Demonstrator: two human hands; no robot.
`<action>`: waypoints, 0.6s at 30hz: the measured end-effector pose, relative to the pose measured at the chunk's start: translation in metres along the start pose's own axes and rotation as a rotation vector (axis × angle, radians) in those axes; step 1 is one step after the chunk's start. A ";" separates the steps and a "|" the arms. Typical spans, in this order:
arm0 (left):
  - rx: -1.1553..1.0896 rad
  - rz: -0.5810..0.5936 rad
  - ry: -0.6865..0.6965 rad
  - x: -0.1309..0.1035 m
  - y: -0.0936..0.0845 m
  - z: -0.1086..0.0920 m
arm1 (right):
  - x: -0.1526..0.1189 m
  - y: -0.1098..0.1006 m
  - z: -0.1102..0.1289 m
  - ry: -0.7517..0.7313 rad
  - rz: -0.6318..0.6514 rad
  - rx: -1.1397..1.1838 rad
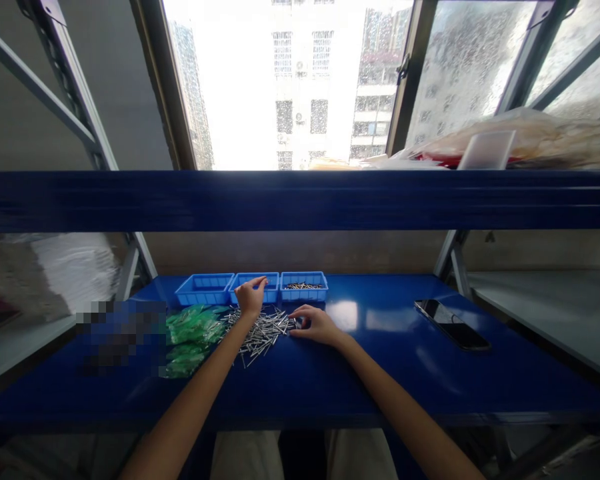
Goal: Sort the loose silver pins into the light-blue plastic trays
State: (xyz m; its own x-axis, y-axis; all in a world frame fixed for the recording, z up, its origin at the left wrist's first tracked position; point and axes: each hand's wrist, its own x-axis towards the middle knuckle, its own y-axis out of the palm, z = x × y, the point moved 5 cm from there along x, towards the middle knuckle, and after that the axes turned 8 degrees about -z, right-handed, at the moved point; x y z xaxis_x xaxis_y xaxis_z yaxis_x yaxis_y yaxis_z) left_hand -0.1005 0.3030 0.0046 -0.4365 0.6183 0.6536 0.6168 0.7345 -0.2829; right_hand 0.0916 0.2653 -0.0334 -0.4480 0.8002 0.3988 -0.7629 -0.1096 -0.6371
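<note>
A loose pile of thin silvery metal pins (260,339), like nails or rivets, lies on the blue table. My left hand (251,297) is over the front of the middle blue tray (233,293), its thumb and fingertips pinched together. Whatever may be in that pinch is too small to make out. At the pile's right edge is my right hand (316,325), its fingers curved with a gap between thumb and forefinger, close to the pins. Darker small pieces lie in the right blue tray (322,294). Beside the pile, to the left, are green plastic bags (193,330).
A left blue tray (203,297) completes the row at the back of the table. A black phone (453,325) lies at the right. Above the table, a thick blue shelf beam (300,200) runs across, with plastic-wrapped goods (535,137) on top.
</note>
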 end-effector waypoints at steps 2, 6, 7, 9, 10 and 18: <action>0.059 -0.008 -0.009 -0.002 -0.001 0.003 | 0.001 0.000 0.000 0.010 0.005 0.003; 0.101 -0.061 0.031 -0.009 -0.014 0.002 | 0.001 -0.002 0.001 0.041 -0.019 -0.017; 0.103 -0.084 0.027 -0.011 -0.019 0.002 | 0.000 -0.002 0.001 0.055 -0.028 -0.031; 0.101 -0.109 0.001 -0.014 -0.027 0.002 | -0.001 -0.005 0.003 0.086 -0.047 -0.069; 0.096 -0.105 -0.005 -0.015 -0.030 0.001 | -0.001 -0.007 0.003 0.103 -0.061 -0.094; 0.032 0.100 0.317 -0.035 -0.023 -0.039 | -0.003 -0.014 0.006 0.200 -0.091 -0.273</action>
State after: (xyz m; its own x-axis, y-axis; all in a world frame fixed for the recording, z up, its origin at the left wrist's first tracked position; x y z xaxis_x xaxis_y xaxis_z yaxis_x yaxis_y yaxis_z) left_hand -0.0742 0.2535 0.0152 -0.1461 0.5740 0.8057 0.6230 0.6861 -0.3758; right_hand 0.1009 0.2610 -0.0212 -0.2631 0.9019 0.3426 -0.6306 0.1080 -0.7686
